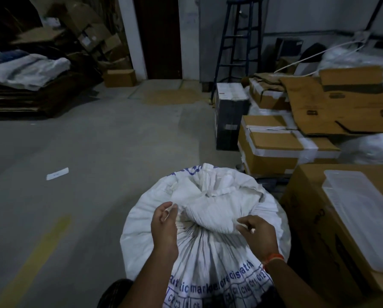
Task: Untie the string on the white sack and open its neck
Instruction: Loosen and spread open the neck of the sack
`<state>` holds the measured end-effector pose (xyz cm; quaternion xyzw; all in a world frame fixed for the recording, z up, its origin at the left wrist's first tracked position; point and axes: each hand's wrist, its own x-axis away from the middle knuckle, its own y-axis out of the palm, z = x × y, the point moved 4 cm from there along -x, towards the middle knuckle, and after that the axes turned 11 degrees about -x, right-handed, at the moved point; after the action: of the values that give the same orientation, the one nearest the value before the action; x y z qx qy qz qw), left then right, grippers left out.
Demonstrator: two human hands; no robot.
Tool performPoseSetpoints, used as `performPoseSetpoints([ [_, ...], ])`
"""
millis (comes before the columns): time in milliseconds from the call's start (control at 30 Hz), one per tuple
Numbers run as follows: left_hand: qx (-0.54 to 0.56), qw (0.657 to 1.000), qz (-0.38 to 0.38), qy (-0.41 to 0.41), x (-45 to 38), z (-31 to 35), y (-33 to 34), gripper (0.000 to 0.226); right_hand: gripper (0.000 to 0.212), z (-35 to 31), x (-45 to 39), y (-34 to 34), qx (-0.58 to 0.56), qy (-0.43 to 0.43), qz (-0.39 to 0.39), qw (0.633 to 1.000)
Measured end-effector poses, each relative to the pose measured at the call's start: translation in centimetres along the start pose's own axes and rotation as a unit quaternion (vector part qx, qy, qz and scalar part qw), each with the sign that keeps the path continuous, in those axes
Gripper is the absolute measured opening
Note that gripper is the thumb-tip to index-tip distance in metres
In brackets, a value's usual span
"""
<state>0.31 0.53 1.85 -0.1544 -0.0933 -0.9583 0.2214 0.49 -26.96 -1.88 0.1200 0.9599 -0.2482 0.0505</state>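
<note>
While the big white sack stands on the grey concrete floor right in front of the person, both hands are working at its gathered neck. It's woven plastic, bulging and full, pleated into tight folds that fan down from the bunched top, with blue print and a row of small lettered boxes low on the near side. Over on the left, the left hand has thumb and forefinger pinched on a thin pale bit at the edge of the gather, string or fabric, hard to say in this dim light. Centre, the neck flops forward as a crumpled flap; the knot itself is not visible under it. On the right, the right hand, an orange band at its wrist, curls its fingers onto the flap's lower edge, with a small white end poking out past the knuckles. Bottom edge cuts off the sack's base and the print. Cardboard boxes crowd the right side.
</note>
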Motion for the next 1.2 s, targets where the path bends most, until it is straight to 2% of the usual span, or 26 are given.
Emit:
performPoseSetpoints([
  [100, 0.006, 0.998, 0.012, -0.064, -0.6, 0.5, -0.4, 0.019, 0.015, 0.6, 0.2, -0.5, -0.005, 0.004, -0.008, 1.000],
  [233, -0.002, 0.986, -0.040, -0.162, -1.2, 0.2, -0.6, 0.004, 0.015, 1.2, 0.3, -0.8, -0.018, 0.022, -0.005, 1.000],
  [333, -0.038, 0.987, -0.069, -0.141, -1.6, 0.1, -0.1, 0.015, 0.014, 1.3, 0.2, -0.6, -0.036, 0.029, -0.008, 0.999],
  [433, -0.061, 0.989, -0.063, -0.120, -1.4, 0.4, 0.5, 0.016, 0.021, 0.7, 0.3, -0.7, -0.046, 0.013, 0.002, 0.999],
  [500, -0.055, 0.990, -0.064, -0.111, -1.5, 0.3, 0.7, 0.015, 0.023, -0.2, 0.4, -1.4, -0.049, -0.017, 0.032, 0.998],
  [600, -0.056, 0.992, -0.086, -0.079, -1.4, 0.2, 1.3, 0.019, 0.014, -2.3, 0.7, -3.4, -0.069, -0.023, 0.103, 0.992],
  [700, -0.050, 0.993, -0.099, -0.047, -1.2, 0.1, 1.7, 0.025, 0.017, -5.6, 1.7, -5.6, -0.149, -0.003, 0.159, 0.976],
  [767, -0.055, 0.993, -0.103, -0.028, -1.1, 0.0, 1.8, 0.027, 0.019, -8.2, 2.2, -6.8, -0.193, -0.001, 0.164, 0.967],
  [833, -0.068, 0.992, -0.102, -0.005, -0.9, 0.0, 2.0, 0.029, 0.028, -10.4, 2.2, -7.1, -0.224, 0.005, 0.125, 0.967],
  [967, -0.088, 0.989, -0.108, 0.049, -0.4, -0.4, 2.2, 0.029, 0.079, -11.0, 0.4, -5.1, -0.191, 0.098, -0.002, 0.977],
  [1033, -0.092, 0.986, -0.117, 0.070, -0.1, -0.5, 2.2, 0.031, 0.093, -9.7, -0.7, -4.0, -0.159, 0.142, -0.012, 0.977],
  [1067, -0.096, 0.985, -0.123, 0.079, 0.1, -0.5, 2.2, 0.032, 0.092, -9.2, -1.1, -3.6, -0.168, 0.155, 0.002, 0.973],
  [1100, -0.103, 0.983, -0.127, 0.086, 0.3, -0.6, 2.1, 0.034, 0.082, -8.4, -1.6, -3.3, -0.184, 0.159, 0.022, 0.970],
  [1200, -0.129, 0.975, -0.151, 0.103, 1.0, -0.7, 1.6, 0.039, 0.029, -7.6, -1.4, -3.0, -0.219, 0.153, 0.075, 0.961],
])
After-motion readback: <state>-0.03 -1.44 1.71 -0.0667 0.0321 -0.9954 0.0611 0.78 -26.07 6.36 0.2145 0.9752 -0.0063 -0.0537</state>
